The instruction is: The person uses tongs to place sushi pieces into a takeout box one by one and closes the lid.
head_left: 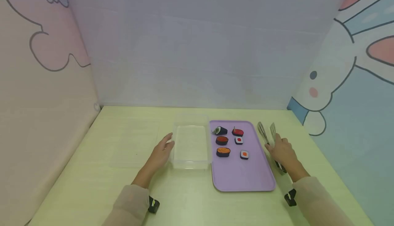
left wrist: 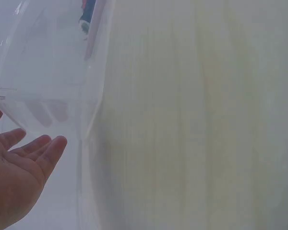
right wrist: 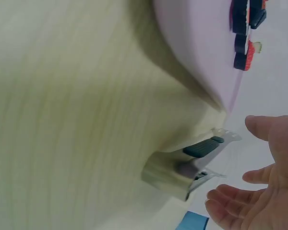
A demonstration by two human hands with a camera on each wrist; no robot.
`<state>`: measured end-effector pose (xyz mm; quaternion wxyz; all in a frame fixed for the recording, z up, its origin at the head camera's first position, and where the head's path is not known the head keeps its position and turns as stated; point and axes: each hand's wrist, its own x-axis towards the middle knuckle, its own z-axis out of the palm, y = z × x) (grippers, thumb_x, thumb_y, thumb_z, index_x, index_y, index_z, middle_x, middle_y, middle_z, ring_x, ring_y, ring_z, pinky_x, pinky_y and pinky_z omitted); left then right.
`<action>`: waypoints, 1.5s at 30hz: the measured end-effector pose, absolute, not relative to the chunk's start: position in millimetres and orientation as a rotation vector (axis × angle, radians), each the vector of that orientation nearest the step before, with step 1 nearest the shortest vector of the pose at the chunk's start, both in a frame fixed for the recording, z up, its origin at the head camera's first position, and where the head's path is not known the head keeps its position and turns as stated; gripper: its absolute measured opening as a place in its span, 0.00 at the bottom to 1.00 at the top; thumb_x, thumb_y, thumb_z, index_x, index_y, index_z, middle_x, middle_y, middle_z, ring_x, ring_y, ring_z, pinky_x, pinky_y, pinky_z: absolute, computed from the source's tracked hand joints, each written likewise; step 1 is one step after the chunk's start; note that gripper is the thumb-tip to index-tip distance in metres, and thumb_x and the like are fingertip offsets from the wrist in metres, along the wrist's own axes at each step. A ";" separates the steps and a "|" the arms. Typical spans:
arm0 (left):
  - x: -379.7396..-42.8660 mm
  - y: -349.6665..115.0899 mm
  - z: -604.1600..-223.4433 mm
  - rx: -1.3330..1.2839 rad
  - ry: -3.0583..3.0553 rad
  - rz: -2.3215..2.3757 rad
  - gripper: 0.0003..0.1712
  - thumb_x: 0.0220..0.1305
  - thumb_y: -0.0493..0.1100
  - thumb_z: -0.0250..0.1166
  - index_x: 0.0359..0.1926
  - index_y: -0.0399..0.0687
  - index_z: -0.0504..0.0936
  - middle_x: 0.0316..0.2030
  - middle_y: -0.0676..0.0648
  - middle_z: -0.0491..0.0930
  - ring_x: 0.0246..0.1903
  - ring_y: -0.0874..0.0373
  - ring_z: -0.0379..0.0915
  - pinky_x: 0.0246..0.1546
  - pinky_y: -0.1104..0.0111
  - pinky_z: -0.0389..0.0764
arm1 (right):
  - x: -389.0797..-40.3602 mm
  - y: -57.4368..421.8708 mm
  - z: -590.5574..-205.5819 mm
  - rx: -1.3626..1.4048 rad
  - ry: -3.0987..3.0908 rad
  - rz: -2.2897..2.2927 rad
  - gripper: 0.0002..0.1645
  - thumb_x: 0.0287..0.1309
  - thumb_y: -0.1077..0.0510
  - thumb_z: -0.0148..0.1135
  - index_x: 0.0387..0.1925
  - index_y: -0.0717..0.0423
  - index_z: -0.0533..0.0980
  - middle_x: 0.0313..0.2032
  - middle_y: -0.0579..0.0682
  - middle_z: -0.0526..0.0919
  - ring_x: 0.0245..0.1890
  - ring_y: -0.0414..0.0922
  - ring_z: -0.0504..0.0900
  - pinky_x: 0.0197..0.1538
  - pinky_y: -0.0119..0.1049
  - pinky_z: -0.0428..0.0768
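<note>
A clear plastic container (head_left: 191, 144) stands mid-table, and my left hand (head_left: 161, 152) is beside its left wall with the fingers loosely extended. In the left wrist view, the fingers (left wrist: 52, 152) are close to the container wall (left wrist: 53, 112); whether they touch it I cannot tell. Over the metal tongs (head_left: 262, 132) on the right is my right hand (head_left: 284, 154), its fingers spread. The right wrist view shows a gap between this hand (right wrist: 273, 187) and the tongs (right wrist: 182, 165), which have dark grips. Nothing is held in either hand.
Left of the tongs lies a purple tray (head_left: 243, 174) bearing several sushi pieces, among them an orange-topped one (head_left: 223, 152) and a cone-shaped hand roll (head_left: 220, 130). A flat transparent lid (head_left: 135, 144) lies on the table's left. Printed cloth walls (head_left: 197, 48) enclose the table.
</note>
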<state>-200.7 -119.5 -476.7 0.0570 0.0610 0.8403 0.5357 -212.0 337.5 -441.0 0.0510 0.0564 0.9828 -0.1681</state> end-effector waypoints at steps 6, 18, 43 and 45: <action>-200.9 -116.6 -473.3 0.168 2.539 1.616 0.31 0.77 0.47 0.45 0.76 0.44 0.51 0.71 0.37 0.56 0.66 0.37 0.58 0.60 0.41 0.64 | -214.2 343.8 -448.6 0.273 2.930 -0.489 0.48 0.69 0.45 0.50 0.66 0.82 0.44 0.55 0.85 0.55 0.54 0.78 0.62 0.51 0.68 0.69; -197.7 -113.6 -469.3 0.075 2.487 1.663 0.31 0.77 0.47 0.47 0.76 0.47 0.52 0.71 0.37 0.56 0.65 0.33 0.57 0.60 0.39 0.62 | -221.7 352.6 -460.0 0.305 2.860 -0.511 0.34 0.69 0.49 0.45 0.47 0.83 0.56 0.40 0.78 0.67 0.38 0.68 0.75 0.39 0.59 0.76; -199.0 -112.4 -471.3 0.035 2.494 1.703 0.30 0.76 0.47 0.48 0.75 0.48 0.56 0.70 0.36 0.59 0.64 0.33 0.60 0.59 0.40 0.63 | -229.3 328.4 -417.9 -0.277 3.011 -0.509 0.36 0.72 0.46 0.51 0.60 0.76 0.63 0.49 0.73 0.75 0.48 0.66 0.76 0.46 0.61 0.74; -199.0 -112.5 -471.4 0.035 2.489 1.706 0.30 0.76 0.46 0.49 0.75 0.49 0.56 0.70 0.36 0.59 0.64 0.33 0.60 0.59 0.40 0.63 | -232.5 324.0 -414.8 -0.352 3.002 -0.481 0.34 0.71 0.47 0.53 0.60 0.74 0.65 0.50 0.71 0.76 0.48 0.64 0.77 0.47 0.60 0.74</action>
